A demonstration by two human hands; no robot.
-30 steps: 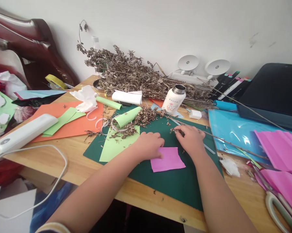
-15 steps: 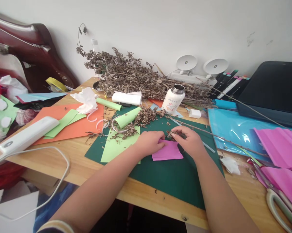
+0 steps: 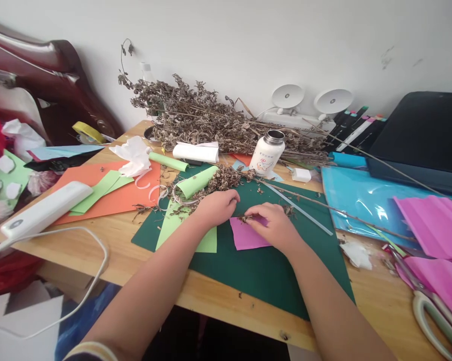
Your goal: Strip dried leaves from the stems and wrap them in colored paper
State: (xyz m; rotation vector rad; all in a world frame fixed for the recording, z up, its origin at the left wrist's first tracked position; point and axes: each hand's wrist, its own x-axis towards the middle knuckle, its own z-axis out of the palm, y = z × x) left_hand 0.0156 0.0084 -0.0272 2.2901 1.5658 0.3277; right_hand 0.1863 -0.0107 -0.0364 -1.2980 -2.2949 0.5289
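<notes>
A small pink paper square (image 3: 243, 235) lies on the dark green cutting mat (image 3: 263, 271). My right hand (image 3: 273, 225) rests on the pink paper, its fingers pinched on a bit of dried brown leaves (image 3: 248, 218) at the paper's top edge. My left hand (image 3: 216, 205) is curled just left of the paper, fingertips near the loose dried leaf pile (image 3: 226, 179); what it holds, if anything, is hidden. A light green paper sheet (image 3: 173, 228) lies under my left wrist.
A big heap of dried branches (image 3: 210, 118) fills the back of the desk, beside a white bottle (image 3: 267, 153). Orange paper (image 3: 109, 193) and a white device (image 3: 41, 210) lie left. Blue sheet (image 3: 361, 200), pink paper (image 3: 436, 225) and scissors (image 3: 432, 311) lie right.
Both hands and the pink paper have shifted left. My right hand came from the thin twig down onto the paper with dried leaves; my left hand moved up toward the leaf pile.
</notes>
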